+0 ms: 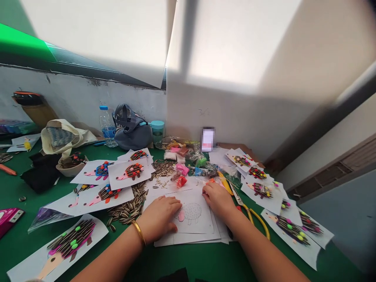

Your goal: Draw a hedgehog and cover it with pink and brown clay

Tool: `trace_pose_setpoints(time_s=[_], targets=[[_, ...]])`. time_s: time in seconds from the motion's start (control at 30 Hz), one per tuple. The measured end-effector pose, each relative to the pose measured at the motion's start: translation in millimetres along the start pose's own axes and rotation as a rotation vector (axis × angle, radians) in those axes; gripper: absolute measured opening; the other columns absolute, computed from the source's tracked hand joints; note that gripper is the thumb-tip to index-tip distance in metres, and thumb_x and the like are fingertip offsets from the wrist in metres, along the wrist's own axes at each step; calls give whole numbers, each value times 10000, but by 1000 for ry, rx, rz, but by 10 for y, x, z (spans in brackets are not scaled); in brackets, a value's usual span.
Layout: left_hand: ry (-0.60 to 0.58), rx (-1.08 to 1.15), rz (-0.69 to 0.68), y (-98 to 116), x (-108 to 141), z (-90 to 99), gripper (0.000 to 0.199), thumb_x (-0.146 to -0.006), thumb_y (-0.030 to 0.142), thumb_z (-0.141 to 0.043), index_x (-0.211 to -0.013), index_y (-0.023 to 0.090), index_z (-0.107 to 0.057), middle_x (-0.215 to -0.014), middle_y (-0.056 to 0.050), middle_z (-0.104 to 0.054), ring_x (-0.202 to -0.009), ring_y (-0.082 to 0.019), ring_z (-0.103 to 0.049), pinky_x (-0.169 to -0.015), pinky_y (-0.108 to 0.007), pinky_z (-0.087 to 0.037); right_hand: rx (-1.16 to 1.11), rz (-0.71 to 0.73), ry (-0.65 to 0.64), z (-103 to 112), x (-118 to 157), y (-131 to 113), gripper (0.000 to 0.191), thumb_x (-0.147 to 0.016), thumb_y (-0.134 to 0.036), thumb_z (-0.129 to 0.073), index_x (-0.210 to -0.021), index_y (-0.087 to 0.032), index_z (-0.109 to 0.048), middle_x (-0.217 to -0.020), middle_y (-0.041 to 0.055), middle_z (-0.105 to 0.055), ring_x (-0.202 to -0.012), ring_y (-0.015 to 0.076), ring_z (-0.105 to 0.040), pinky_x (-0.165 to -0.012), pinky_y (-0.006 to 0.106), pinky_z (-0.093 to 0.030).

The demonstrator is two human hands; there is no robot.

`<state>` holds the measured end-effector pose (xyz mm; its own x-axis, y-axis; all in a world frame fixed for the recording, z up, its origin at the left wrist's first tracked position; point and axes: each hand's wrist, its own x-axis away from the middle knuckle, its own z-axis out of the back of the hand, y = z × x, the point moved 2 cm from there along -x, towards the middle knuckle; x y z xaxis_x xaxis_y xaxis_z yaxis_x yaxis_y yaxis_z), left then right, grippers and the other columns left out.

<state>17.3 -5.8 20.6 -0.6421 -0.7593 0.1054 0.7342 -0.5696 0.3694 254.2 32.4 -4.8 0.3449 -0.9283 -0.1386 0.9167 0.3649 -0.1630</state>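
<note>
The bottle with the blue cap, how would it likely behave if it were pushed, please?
The bottle is tall and narrow, so it may tip if pushed high up. Its clear plastic looks thin and would probably dent slightly when squeezed.

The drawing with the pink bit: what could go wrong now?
The left hand is right by the pink bit, so it might smudge it.

The seeds lie close to that hand and could get knocked onto the drawing.

The scissors are near the right arm, so a careless move might scratch it.
</note>
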Motion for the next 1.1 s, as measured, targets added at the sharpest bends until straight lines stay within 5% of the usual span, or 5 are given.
trace_pose_setpoints(time_s=[0.3, 0.5, 0.77, 0.97, 1.1], targets=[[48, -23, 5, -39, -51, -149, 705, -705, 368, -819, -1330, 237, -520, -1420, -103, -536, -1326, -329, -444, -1127, -542, -275, -47, -55, 17, 87, -155, -42, 208, -930, -182, -535, -1072, -226, -680, -1015, 50, -670, -964, 196, -597, -802, 278, -407], [71, -8, 18, -46, -50, -171, 736, -685, 374, -834, -1338, 231, -526, -1411, -104, -545, -1314, -337, -455, -1129, -567, -271, -74, -57, -29, 29, -244, -105, 200, -922, -307, -579, -890, -185, -736, -895, 80, -689, -891, 220, -618, -766, 290, -430], [50, -2, 29, -43, -50, -161, 759, -681, 358, -838, -1356, 227, -518, -1419, -109, -537, -1325, -339, -445, -1136, -570, -261, -187, 1, -36, -100, -271, -119, 359, -928, -138, -478, -1244, -169, -645, -1175, 79, -698, -1085, 209, -620, -967, 316, -442], [52, 15, 37, -53, -49, -149, 735, -681, 367, -831, -1341, 248, -531, -1418, -103, -538, -1316, -342, -456, -1135, -565, -259, -261, 14, -38, -71, -252, -20, 419, -890, -68, -450, -1228, -208, -654, -1303, 25, -640, -1207, 148, -572, -1051, 275, -406], [54, 11, 41, -41, -59, -130, 730, -675, 368, -835, -1331, 242, -540, -1409, -102, -546, -1305, -334, -468, -1134, -546, -269, -243, -61, -33, 9, -195, 104, 369, -938, -147, -412, -1203, -211, -660, -1237, 41, -674, -1131, 159, -612, -972, 286, -458]])
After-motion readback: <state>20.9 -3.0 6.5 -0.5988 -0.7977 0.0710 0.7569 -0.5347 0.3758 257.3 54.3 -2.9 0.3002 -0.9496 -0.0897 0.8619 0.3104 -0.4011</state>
